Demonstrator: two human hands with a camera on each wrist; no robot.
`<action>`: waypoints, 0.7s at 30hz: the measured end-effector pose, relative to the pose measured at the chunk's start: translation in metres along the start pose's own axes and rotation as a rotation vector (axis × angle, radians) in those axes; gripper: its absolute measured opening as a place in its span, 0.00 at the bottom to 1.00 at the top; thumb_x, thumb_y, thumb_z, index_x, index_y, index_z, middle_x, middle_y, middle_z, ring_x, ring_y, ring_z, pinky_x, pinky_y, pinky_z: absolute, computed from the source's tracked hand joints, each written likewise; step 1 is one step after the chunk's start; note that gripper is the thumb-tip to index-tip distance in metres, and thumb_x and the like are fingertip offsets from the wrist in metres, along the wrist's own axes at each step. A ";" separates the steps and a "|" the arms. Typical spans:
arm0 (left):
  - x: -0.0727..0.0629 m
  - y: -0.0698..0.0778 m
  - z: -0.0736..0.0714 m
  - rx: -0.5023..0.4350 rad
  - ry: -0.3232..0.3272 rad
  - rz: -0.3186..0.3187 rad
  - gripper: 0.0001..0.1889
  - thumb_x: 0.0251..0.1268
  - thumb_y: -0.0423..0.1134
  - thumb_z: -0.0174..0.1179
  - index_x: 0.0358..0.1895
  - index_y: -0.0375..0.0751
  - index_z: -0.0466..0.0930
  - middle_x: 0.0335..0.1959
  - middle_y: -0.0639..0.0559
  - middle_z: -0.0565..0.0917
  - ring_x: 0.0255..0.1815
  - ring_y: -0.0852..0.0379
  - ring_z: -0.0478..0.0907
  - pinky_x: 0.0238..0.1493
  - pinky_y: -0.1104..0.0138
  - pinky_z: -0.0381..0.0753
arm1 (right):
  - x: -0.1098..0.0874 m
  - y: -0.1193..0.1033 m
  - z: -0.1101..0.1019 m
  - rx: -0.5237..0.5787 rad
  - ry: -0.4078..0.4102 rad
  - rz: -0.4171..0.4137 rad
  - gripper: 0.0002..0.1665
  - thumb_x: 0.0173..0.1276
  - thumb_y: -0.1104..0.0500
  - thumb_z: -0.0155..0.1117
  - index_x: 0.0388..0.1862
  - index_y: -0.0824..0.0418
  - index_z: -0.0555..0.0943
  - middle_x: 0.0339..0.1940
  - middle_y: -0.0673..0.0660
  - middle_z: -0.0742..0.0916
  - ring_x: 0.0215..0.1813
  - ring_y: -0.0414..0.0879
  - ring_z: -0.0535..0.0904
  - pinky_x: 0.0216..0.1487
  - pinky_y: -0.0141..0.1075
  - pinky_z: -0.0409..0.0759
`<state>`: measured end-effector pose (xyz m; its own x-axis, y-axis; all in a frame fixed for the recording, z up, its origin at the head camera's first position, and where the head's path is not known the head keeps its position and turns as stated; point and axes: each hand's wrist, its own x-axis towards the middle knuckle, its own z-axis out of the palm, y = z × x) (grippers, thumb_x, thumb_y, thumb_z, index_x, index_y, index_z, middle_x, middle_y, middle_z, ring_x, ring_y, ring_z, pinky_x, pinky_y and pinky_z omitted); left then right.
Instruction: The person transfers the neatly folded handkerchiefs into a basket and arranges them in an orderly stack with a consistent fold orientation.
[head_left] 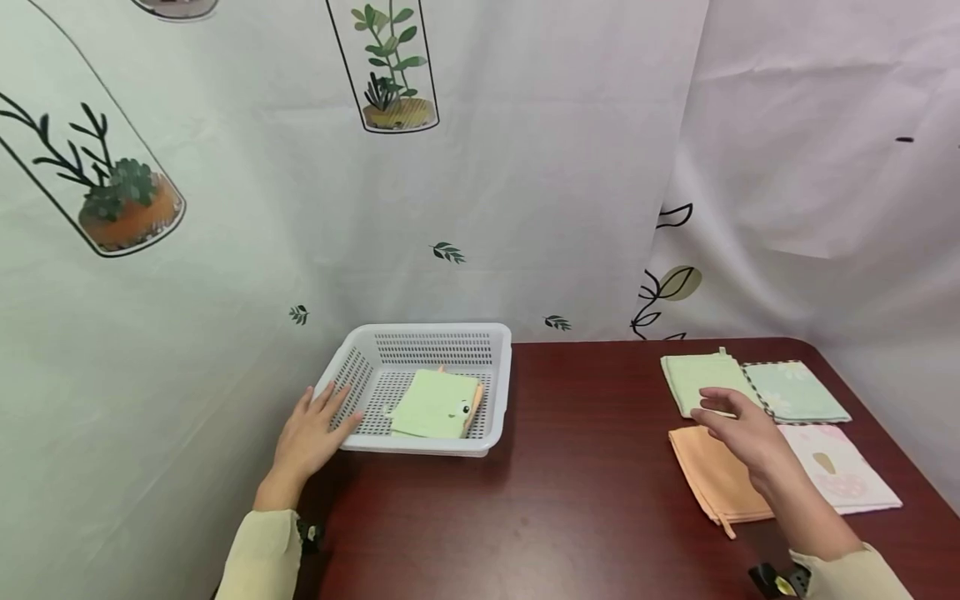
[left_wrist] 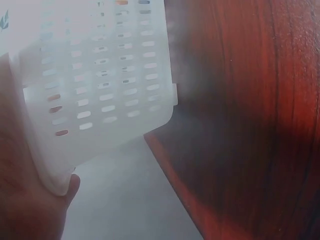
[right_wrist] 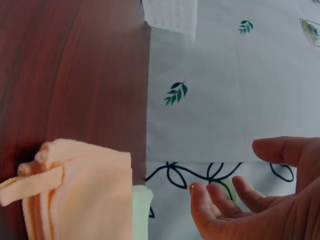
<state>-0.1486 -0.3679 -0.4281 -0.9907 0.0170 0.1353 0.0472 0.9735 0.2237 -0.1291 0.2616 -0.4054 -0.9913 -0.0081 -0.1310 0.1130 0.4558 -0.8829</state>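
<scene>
From where I stand, the white basket [head_left: 501,392] sits at the far left of the dark red table [head_left: 585,475], and inside it lies a folded green cloth with a face [head_left: 431,404], with a bit of orange fabric [head_left: 477,400] peeping out at its right edge. The left hand [head_left: 311,433] lies spread over the basket's near left corner, its fingers fairly straight across the rim, as if to steady it. The two hands are well apart. The right hand [head_left: 746,429] hovers over the cloths at the right, holding nothing, its thumb apart from its loosely bent fingers. Below and about it four folded cloths lie in a block: a pale green cloth [head_left: 697,379] and a mint cloth with a checked edge [head_left: 798,387] at the back, an orange cloth [head_left: 712,475] and a pink-and-white cloth [head_left: 847,462] in front. The right-hand view shows clear space between those fingers and the orange one

To my eye the step in hand is the reach for one of these cloths; which, I cannot tell. The next move seems to call for lowering the fingers and pinching a folded edge without dragging the neighbours, while the left hand keeps the basket steady
</scene>
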 end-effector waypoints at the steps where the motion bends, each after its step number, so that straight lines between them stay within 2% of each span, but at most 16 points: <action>1: 0.000 0.000 0.000 0.001 0.003 0.001 0.41 0.74 0.68 0.47 0.80 0.45 0.59 0.81 0.36 0.56 0.80 0.27 0.43 0.70 0.29 0.50 | 0.000 0.001 -0.001 0.001 -0.001 0.005 0.40 0.79 0.49 0.56 0.77 0.72 0.58 0.72 0.76 0.68 0.57 0.43 0.77 0.52 0.29 0.80; 5: 0.000 -0.001 0.000 0.005 0.013 0.006 0.41 0.74 0.68 0.46 0.80 0.45 0.59 0.81 0.36 0.56 0.80 0.27 0.43 0.70 0.29 0.50 | -0.002 0.004 -0.004 -0.003 -0.005 0.015 0.40 0.79 0.48 0.56 0.77 0.73 0.57 0.72 0.77 0.68 0.63 0.55 0.74 0.49 0.25 0.78; 7: 0.001 -0.001 0.000 0.005 0.018 0.007 0.41 0.74 0.68 0.46 0.80 0.45 0.59 0.81 0.36 0.56 0.80 0.27 0.43 0.70 0.29 0.51 | -0.002 0.007 -0.006 -0.006 -0.004 0.024 0.41 0.79 0.48 0.55 0.77 0.73 0.57 0.72 0.76 0.68 0.58 0.46 0.77 0.47 0.23 0.77; 9: 0.000 -0.001 0.000 0.006 0.024 0.010 0.41 0.74 0.67 0.46 0.79 0.44 0.60 0.80 0.36 0.57 0.80 0.27 0.44 0.71 0.30 0.51 | -0.002 0.009 -0.010 0.000 -0.004 0.024 0.41 0.79 0.48 0.55 0.77 0.74 0.56 0.72 0.77 0.67 0.52 0.33 0.77 0.47 0.22 0.76; 12: 0.000 -0.001 0.001 0.014 0.026 0.010 0.39 0.75 0.65 0.47 0.79 0.43 0.60 0.80 0.35 0.57 0.79 0.26 0.44 0.71 0.30 0.51 | -0.003 0.014 -0.015 0.001 0.007 0.028 0.41 0.80 0.49 0.55 0.77 0.75 0.56 0.72 0.77 0.67 0.44 0.18 0.68 0.45 0.20 0.75; 14: -0.001 -0.001 0.001 0.019 0.028 0.012 0.39 0.75 0.64 0.48 0.79 0.43 0.60 0.80 0.35 0.57 0.79 0.26 0.44 0.72 0.31 0.51 | -0.004 0.017 -0.019 -0.001 0.012 0.029 0.41 0.80 0.49 0.54 0.77 0.76 0.55 0.72 0.78 0.66 0.42 0.16 0.66 0.44 0.19 0.75; 21: 0.001 0.000 0.002 0.015 0.032 0.016 0.38 0.75 0.63 0.49 0.79 0.43 0.60 0.80 0.35 0.57 0.79 0.26 0.44 0.71 0.31 0.51 | -0.005 0.026 -0.034 -0.027 0.023 0.050 0.43 0.81 0.48 0.53 0.77 0.77 0.53 0.72 0.80 0.65 0.41 0.16 0.66 0.42 0.21 0.76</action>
<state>-0.1497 -0.3675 -0.4300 -0.9851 0.0257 0.1699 0.0612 0.9765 0.2069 -0.1230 0.3033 -0.4121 -0.9858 0.0360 -0.1640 0.1611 0.4787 -0.8631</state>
